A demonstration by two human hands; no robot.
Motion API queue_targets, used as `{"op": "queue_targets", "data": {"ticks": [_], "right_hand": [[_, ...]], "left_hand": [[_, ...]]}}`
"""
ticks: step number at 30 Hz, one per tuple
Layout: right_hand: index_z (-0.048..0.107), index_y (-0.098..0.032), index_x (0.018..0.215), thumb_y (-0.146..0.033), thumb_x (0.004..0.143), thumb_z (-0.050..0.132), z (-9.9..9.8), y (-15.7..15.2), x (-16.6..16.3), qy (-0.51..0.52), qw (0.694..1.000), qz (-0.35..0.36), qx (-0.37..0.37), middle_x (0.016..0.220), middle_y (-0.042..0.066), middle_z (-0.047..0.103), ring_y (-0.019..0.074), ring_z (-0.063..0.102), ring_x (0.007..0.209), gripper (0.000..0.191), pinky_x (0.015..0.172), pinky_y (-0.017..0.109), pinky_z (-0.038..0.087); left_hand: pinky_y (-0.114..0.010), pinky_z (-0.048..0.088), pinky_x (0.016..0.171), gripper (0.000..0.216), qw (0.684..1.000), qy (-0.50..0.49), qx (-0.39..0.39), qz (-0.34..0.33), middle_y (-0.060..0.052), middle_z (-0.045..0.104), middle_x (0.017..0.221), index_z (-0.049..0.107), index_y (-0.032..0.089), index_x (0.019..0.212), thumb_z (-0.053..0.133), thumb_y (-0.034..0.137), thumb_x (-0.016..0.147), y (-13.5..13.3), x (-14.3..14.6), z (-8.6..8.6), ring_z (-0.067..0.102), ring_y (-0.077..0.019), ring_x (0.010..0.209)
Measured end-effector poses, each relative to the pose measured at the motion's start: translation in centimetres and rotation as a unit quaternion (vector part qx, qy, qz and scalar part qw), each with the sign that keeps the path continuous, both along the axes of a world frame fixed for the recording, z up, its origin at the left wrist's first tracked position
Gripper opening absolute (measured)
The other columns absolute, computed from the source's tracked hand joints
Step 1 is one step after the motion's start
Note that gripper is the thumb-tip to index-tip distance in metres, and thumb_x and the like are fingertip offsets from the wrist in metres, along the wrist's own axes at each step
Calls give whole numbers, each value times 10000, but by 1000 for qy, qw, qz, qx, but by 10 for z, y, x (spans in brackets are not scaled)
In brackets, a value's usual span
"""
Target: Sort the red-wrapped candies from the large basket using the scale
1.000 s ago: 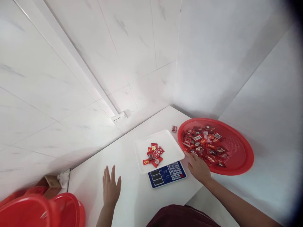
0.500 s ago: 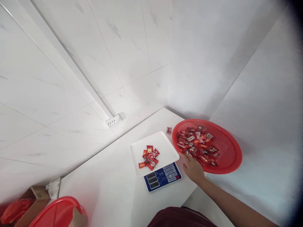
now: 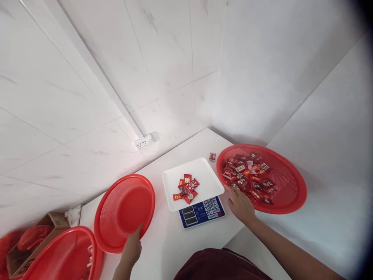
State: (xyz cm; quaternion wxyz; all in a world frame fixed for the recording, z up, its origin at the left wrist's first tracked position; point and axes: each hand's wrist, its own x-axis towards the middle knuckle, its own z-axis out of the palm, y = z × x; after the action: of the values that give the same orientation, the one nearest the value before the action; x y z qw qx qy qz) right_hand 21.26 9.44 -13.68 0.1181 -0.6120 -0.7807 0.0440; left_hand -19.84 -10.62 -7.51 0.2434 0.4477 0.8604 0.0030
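Observation:
My left hand point(image 3: 132, 245) is closed on the near rim of an empty red plastic basket point(image 3: 107, 202), thumb over the edge. That basket is tilted, its hollow facing me, left of the scale. My right hand point(image 3: 240, 204) has its fingers stretched out against the left rim of another red basket point(image 3: 294, 182). Several wrapped candies point(image 3: 247, 175) in red and brown lie in it. Between the hands stands a digital scale point(image 3: 201, 213) with a white tray point(image 3: 171, 179). A small pile of red candies point(image 3: 189, 188) rests on the tray.
One loose candy point(image 3: 212, 156) lies on the white table point(image 3: 154, 252) behind the scale. At lower left are another red basket point(image 3: 58, 252) and a cardboard box point(image 3: 55, 221) with red plastic bags. A power socket point(image 3: 143, 142) is on the tiled wall.
My left hand has come further into view from the lower left, bringing the empty basket up and right, beside the scale. My right hand stays by the candy basket's rim. The view has shifted slightly.

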Motion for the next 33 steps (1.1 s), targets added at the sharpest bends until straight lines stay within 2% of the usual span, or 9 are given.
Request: {"op": "queue_targets", "data": {"ticks": [5, 8, 10, 13, 16, 18, 24, 27, 33], "right_hand": [[486, -173, 1252, -150, 801, 373, 2, 0, 0, -4, 1000, 2, 2, 1187, 122, 563, 249, 538, 1059, 465, 853, 363, 450], [488, -163, 1250, -151, 803, 379, 2, 0, 0, -6, 1000, 3, -1, 1183, 125, 565, 242, 548, 1045, 460, 848, 351, 452], [488, -163, 1247, -151, 805, 382, 2, 0, -1, -6, 1000, 2, 0, 1180, 123, 566, 238, 555, 1031, 455, 839, 347, 456], [486, -168, 1247, -142, 804, 379, 2, 0, -1, -4, 1000, 2, 6, 1179, 117, 568, 232, 555, 1031, 456, 839, 346, 455], [482, -173, 1256, -137, 803, 377, 2, 0, -1, -6, 1000, 1, -1, 1186, 114, 566, 228, 558, 1027, 467, 833, 344, 454], [480, -178, 1263, -135, 799, 378, 1, 0, -1, -8, 1000, -2, -7, 1200, 114, 560, 232, 551, 1042, 477, 834, 344, 450], [481, -187, 1269, -129, 799, 373, -2, -2, 2, -12, 1000, -1, -7, 1224, 115, 548, 240, 534, 1074, 486, 842, 349, 436], [483, -186, 1266, -132, 801, 372, -3, -2, 3, -15, 1000, -2, -5, 1217, 118, 550, 243, 533, 1072, 481, 833, 351, 439], [484, -188, 1264, -137, 799, 379, -2, -2, 2, -10, 1000, -4, -12, 1227, 119, 545, 246, 542, 1059, 479, 846, 358, 441]], "left_hand": [[-395, 366, 1010, 689, 995, -83, -52, -35, -93, 487, 1351, 401, 157, 1333, 554, 220, 664, 10, 6, 26, 413, -261, 1261], [-408, 375, 1009, 614, 995, -71, 49, -46, -64, 437, 1394, 377, 199, 1346, 448, 427, 780, 48, 37, 45, 363, -259, 1296], [-378, 378, 1006, 565, 989, -70, 105, -73, -67, 461, 1373, 406, 197, 1321, 418, 441, 812, 82, 66, 50, 392, -249, 1272], [-348, 327, 1036, 603, 982, -85, 115, -123, -98, 448, 1369, 395, 172, 1325, 471, 454, 798, 128, 109, 41, 366, -239, 1277], [-376, 384, 954, 722, 981, -39, 81, -171, -96, 384, 1389, 286, 270, 1383, 570, 433, 739, 157, 139, 26, 350, -274, 1262], [-371, 416, 892, 680, 979, -13, 59, -195, -80, 369, 1381, 314, 333, 1359, 583, 395, 737, 167, 148, 19, 370, -277, 1229], [-328, 423, 839, 328, 977, -77, 101, -169, -80, 421, 1255, 560, 266, 1094, 532, 246, 768, 180, 144, 6, 475, -232, 1090], [-281, 410, 847, 283, 972, -103, 132, -162, -71, 439, 1196, 575, 236, 1021, 545, 177, 746, 184, 142, 1, 517, -180, 1005], [-230, 439, 671, 67, 963, -158, 194, -97, -40, 511, 896, 557, 184, 760, 530, 128, 734, 189, 137, -6, 525, -111, 704]]}}
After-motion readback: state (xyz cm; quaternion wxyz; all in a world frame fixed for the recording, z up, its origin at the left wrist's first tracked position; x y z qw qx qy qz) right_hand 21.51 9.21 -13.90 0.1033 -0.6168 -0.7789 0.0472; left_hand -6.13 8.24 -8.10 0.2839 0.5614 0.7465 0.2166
